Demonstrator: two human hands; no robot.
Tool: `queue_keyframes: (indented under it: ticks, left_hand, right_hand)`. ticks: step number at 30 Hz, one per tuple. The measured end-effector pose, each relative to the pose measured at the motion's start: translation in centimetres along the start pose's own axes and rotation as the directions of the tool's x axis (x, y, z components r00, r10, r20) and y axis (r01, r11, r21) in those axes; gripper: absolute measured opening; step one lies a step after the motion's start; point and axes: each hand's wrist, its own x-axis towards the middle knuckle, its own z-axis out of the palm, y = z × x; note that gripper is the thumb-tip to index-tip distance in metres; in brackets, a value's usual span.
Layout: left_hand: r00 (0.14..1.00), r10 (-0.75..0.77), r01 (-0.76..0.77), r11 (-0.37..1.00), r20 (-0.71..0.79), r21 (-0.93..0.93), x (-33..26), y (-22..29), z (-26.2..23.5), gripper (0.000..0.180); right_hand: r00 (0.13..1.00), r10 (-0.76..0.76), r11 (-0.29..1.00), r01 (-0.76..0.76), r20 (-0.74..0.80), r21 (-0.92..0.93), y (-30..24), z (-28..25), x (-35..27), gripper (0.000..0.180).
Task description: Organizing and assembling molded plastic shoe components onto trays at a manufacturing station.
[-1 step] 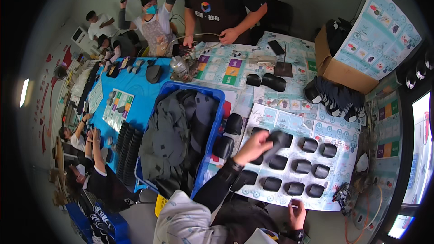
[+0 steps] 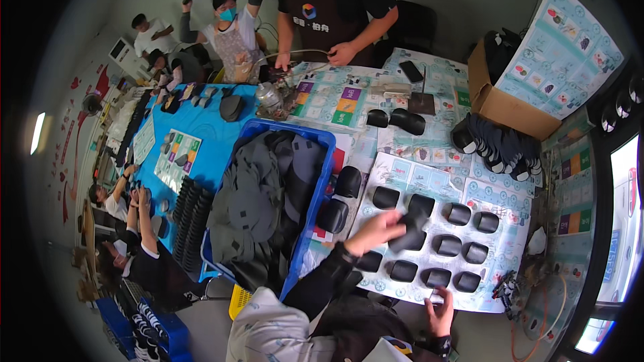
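Several black, rounded, cup-shaped pieces lie in rough rows on a white patterned sheet. Above them, my left hand is closed on another black curved piece, which motion blurs; it partly covers those below. My left forearm, in a black sleeve, reaches in beside the blue crate. At the near edge of the sheet is my right hand, fingers apart and holding nothing that I can see, its fingertips close to the nearest row.
A blue crate full of dark grey fabric pieces stands to the left. Back right are a cardboard box and a stack of black pieces. Across the table a person in an apron handles a thin cable. Other people sit farther left.
My left hand has moved a little nearer to me with the black piece, uncovering a piece in the far row. My right hand has risen slightly toward the nearest row, its fingers more spread.
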Motion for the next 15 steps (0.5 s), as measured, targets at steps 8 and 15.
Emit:
queue_keyframes:
  ticks: [8,15]
  left_hand:
    - [0.976,-0.209,0.214,0.97,0.054,-0.112,-12.4,-5.4,9.9,0.038]
    - [0.952,-0.13,0.043,0.954,-0.276,-0.298,-16.9,-8.3,15.0,0.044]
  right_hand:
    - [0.945,-0.184,0.955,0.237,0.27,-0.177,-6.2,0.5,1.0,0.054]
    - [0.943,-0.218,0.976,0.212,0.251,0.048,-3.7,2.0,-0.5,0.034]
